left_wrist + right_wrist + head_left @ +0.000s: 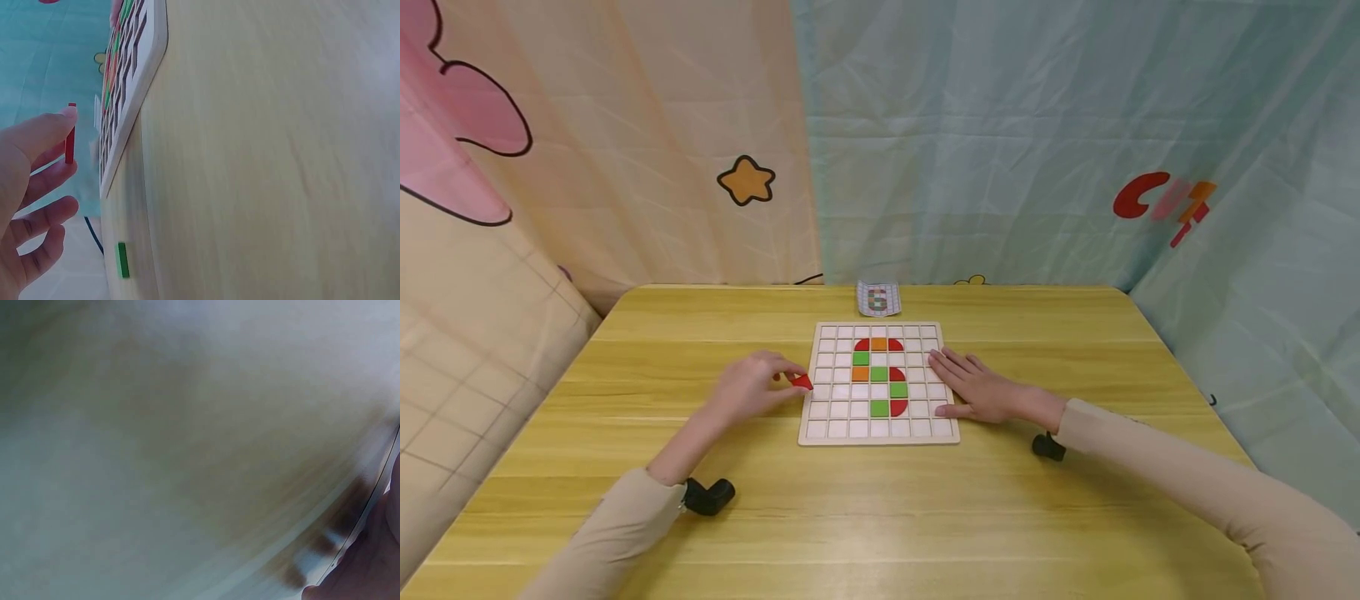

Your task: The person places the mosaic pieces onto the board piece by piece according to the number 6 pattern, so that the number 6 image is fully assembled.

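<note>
My left hand pinches a red tile between thumb and fingers, close to the left edge of a square grid board. Seen edge-on in the left wrist view, the red tile stands upright in the fingertips. Set in the board's middle cells are red rounded tiles, orange squares and green squares. My right hand rests on the board's right side with its fingers spread. Only part of the right hand enters the right wrist view, along its lower right edge.
Behind the board lies a small card with a printed coloured pattern on a grid. A loose green tile sits on the wooden table, left of the board. Printed curtains hang around the table's back and sides.
</note>
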`<act>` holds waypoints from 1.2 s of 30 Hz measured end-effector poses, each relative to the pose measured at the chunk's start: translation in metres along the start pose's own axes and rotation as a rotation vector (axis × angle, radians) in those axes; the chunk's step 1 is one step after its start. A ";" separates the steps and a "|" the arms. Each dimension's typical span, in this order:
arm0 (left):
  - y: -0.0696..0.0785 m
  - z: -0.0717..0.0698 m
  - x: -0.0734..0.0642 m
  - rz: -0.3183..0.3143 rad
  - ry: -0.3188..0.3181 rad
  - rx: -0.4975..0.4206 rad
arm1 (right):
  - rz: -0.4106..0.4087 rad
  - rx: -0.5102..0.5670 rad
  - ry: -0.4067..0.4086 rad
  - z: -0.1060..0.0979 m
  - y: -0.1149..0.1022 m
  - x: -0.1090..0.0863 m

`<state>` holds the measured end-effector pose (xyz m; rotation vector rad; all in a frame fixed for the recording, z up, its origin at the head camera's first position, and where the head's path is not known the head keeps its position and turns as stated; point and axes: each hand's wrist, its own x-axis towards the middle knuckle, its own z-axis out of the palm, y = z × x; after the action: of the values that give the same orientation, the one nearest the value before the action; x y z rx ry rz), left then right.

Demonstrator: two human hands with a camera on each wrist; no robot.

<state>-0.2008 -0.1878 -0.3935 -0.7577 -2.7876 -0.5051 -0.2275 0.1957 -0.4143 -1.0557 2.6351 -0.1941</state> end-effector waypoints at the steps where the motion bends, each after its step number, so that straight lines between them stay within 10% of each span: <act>1: 0.002 0.001 0.001 0.004 -0.005 -0.005 | -0.003 0.001 0.004 0.000 0.000 0.000; 36: 0.048 0.037 0.031 0.168 -0.172 -0.042 | -0.008 0.008 0.014 0.002 0.003 0.002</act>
<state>-0.2063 -0.1206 -0.4060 -1.0814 -2.8409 -0.4900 -0.2300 0.1965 -0.4175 -1.0660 2.6404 -0.2139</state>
